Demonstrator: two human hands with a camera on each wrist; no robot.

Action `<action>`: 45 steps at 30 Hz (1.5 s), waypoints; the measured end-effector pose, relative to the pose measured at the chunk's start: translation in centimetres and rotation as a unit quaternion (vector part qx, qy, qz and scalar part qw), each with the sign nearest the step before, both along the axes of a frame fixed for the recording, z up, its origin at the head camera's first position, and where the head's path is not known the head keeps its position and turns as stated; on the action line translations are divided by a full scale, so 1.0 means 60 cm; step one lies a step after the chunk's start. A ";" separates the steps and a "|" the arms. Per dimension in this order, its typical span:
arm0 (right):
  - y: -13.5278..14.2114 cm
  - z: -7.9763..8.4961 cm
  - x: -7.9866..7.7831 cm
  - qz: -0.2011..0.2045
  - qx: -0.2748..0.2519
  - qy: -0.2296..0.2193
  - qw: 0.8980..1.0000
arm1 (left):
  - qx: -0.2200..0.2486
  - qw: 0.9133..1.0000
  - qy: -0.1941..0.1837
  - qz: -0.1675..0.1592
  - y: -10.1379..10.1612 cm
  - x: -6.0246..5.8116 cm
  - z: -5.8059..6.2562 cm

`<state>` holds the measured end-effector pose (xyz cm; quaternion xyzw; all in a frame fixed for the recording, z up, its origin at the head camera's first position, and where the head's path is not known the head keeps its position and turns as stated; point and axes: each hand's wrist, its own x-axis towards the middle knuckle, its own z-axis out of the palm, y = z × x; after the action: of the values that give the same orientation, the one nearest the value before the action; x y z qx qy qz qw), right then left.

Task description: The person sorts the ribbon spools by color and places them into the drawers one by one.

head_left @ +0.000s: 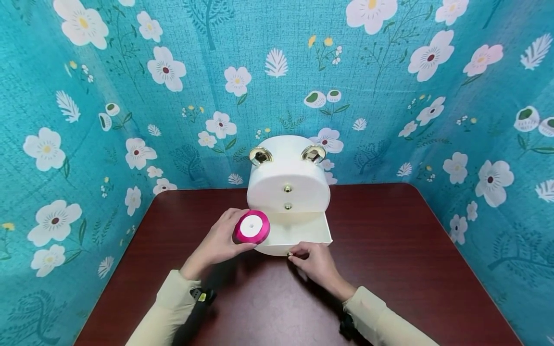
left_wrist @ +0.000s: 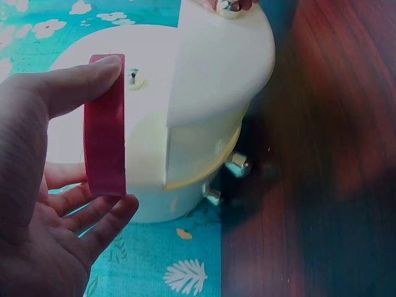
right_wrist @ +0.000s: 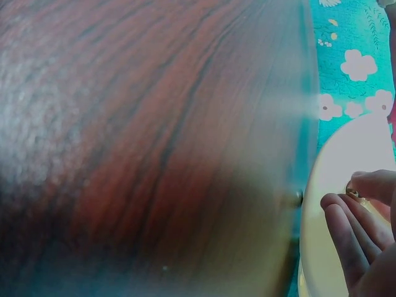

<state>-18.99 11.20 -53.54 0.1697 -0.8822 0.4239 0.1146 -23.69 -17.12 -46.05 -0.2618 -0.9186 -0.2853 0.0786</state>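
Our left hand (head_left: 220,240) pinches the pink ribbon spool (head_left: 252,227) just above the open drawer (head_left: 298,234), while our right hand (head_left: 313,262) pinches its knob (head_left: 289,253), holding it out.

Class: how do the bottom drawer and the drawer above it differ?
The bottom drawer is pulled out and its inside shows; the upper drawer is shut. The right hand pinches the bottom drawer's knob; the upper drawer's knob is untouched. Both are white with gold knobs.
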 end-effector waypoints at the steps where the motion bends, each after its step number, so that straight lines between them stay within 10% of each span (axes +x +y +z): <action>1: 0.000 0.000 0.000 0.000 0.000 0.003 1.000 | 0.002 1.000 0.000 -0.001 0.004 -0.002 -0.001; 31: 0.001 0.002 0.001 0.000 -0.006 -0.028 1.000 | -0.008 1.000 -0.029 0.006 0.042 -0.024 -0.027; 45: 0.001 0.002 0.002 0.007 -0.010 -0.035 0.999 | -0.023 0.999 0.019 -0.027 0.049 -0.025 -0.035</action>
<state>-18.88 11.23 -53.44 0.1597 -0.8804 0.4388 0.0828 -25.19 -14.20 -48.13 -0.2938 -0.9157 -0.2615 0.0821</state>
